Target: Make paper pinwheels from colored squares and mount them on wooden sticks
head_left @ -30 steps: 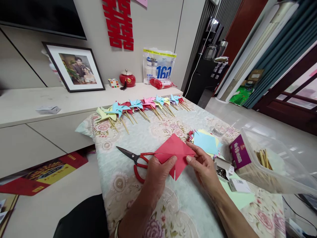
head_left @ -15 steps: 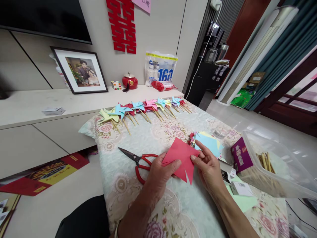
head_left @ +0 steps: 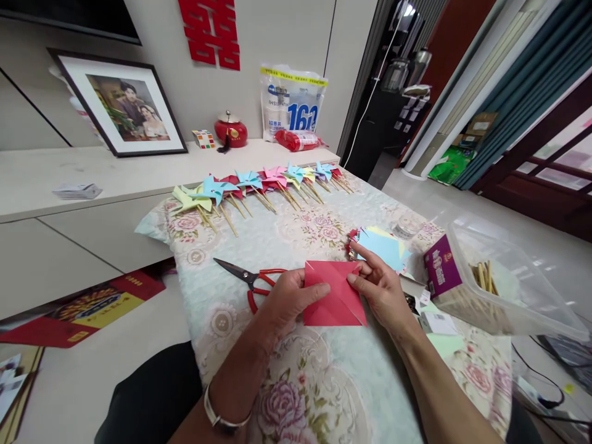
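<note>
A red paper square (head_left: pixel 333 308) with slits running in from its corners is held between my two hands above the table. My left hand (head_left: pixel 292 299) pinches its left edge, thumb lying across the front. At the upper right corner, my right hand (head_left: pixel 375 285) grips the sheet between thumb and fingers, its index finger pointing up. Red-handled scissors (head_left: pixel 250 279) lie on the cloth, partly behind my left hand. Beyond the right hand is a stack of coloured paper sheets (head_left: pixel 383 248), the top one light blue. Several paper pinwheels (head_left: pixel 250 180) on sticks line the far edge.
A clear plastic box (head_left: pixel 504 308) holding wooden sticks (head_left: pixel 484 276) stands at the table's right side. Near it lie a small white box (head_left: pixel 437 323) and green paper (head_left: pixel 446 345). A round clear container (head_left: pixel 407 226) sits behind the stack. The flowered tablecloth (head_left: pixel 300 401) covers the table.
My hands have turned the red paper from a tilted, diamond-like angle to nearly level edges, and its slits now lie closed. The camera view has shifted slightly.
</note>
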`<state>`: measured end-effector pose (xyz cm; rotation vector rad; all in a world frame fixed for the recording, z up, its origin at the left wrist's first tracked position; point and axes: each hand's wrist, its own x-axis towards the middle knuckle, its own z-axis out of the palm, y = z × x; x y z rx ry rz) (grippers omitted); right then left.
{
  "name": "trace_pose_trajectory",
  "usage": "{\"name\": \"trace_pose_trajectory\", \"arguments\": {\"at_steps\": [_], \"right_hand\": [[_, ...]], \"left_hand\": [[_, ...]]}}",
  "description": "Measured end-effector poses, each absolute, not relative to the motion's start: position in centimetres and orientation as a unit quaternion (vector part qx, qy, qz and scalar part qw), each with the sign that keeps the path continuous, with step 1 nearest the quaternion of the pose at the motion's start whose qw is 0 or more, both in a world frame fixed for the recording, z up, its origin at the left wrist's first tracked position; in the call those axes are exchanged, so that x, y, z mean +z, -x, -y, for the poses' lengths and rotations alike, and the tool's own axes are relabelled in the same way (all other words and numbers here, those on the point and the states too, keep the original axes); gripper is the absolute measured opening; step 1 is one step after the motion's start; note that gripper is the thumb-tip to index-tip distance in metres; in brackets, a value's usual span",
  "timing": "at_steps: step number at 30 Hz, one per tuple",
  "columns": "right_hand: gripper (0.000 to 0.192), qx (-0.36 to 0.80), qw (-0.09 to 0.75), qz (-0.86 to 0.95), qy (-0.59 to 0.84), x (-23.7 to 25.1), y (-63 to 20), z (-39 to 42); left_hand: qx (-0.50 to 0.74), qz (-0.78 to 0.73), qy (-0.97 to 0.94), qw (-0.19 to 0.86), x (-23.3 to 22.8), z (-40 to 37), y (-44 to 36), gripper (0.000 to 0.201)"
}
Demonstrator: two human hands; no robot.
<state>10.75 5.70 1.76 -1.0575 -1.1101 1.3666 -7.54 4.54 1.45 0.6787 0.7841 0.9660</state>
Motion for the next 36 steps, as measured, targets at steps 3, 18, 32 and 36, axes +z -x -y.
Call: {"name": "trace_pose_trajectory", "arguments": {"at_steps": [3, 18, 32, 36], "right_hand": [[0.069, 0.572, 0.519, 0.469, 0.428, 1.5, -10.6, -5.7], [0.076, 0.57, 0.543, 0.444, 0.429, 0.7, -9.5, -6.0], [0.069, 0.516, 0.581, 0.477, 0.411, -0.1, -9.6, -6.0], [0.067, 0.522, 0.58, 0.477, 0.404, -0.1, -9.6, -6.0]], "left_hand": [[0.443, -0.384, -0.326, 0.742, 1.0, -4.6, 7.3, 0.029], [0.56, -0.478, -0.298, 0.608, -0.5, -5.3, 6.4, 0.026], [0.58, -0.523, -0.318, 0.537, -0.2, -4.8, 5.6, 0.024], [0.586, -0.497, -0.317, 0.556, -0.6, -4.9, 5.5, 0.027]]}}
